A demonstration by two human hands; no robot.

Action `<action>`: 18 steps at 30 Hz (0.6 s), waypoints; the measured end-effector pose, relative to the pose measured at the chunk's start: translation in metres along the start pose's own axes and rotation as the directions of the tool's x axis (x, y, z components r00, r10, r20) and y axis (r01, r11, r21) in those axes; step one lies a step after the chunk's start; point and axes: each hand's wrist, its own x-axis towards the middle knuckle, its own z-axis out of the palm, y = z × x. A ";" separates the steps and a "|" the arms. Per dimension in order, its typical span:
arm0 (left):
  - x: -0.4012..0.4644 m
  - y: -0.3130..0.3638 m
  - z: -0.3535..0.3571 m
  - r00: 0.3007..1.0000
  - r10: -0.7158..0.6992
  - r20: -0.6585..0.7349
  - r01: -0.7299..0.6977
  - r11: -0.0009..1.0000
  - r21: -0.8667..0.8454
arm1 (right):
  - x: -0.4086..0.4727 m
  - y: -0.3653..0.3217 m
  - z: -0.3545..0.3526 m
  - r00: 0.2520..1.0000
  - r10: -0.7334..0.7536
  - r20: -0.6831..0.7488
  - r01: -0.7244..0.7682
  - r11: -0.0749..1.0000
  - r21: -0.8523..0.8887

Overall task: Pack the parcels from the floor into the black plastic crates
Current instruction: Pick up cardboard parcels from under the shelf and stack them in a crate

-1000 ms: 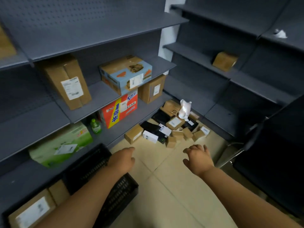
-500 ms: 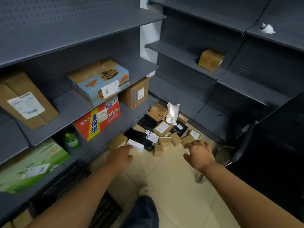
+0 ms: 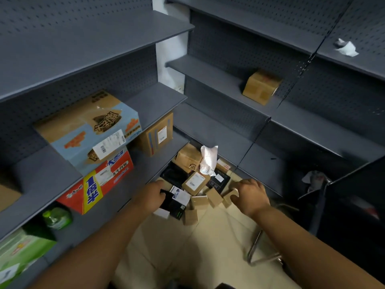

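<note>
Beige tile lies under both my arms. My left hand (image 3: pixel 150 196) curls onto the black box (image 3: pixel 174 203); my right hand (image 3: pixel 251 195) closes on a small carton (image 3: pixel 229 198). Beyond, the parcel pile (image 3: pixel 195 180) fills the shelving corner. Step: pickup. Next, I judge, lift and turn back, since the crate has left view as I moved in, hands previously empty.

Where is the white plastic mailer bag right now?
In the head view, the white plastic mailer bag stands at the back of the floor pile in the shelving corner, leaning against a brown carton, beyond the labelled box.
</note>
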 end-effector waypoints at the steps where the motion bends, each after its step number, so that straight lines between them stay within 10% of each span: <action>1: 0.012 0.004 -0.002 1.000 0.007 0.001 -0.007 1.000 -0.001 | 0.011 0.003 -0.003 1.000 0.001 0.007 -0.001 1.000 0.001; 18: 0.254 0.060 0.021 0.981 -0.184 0.057 0.176 0.977 0.121 | 0.284 0.079 0.003 0.978 -0.190 0.083 0.188 0.982 0.025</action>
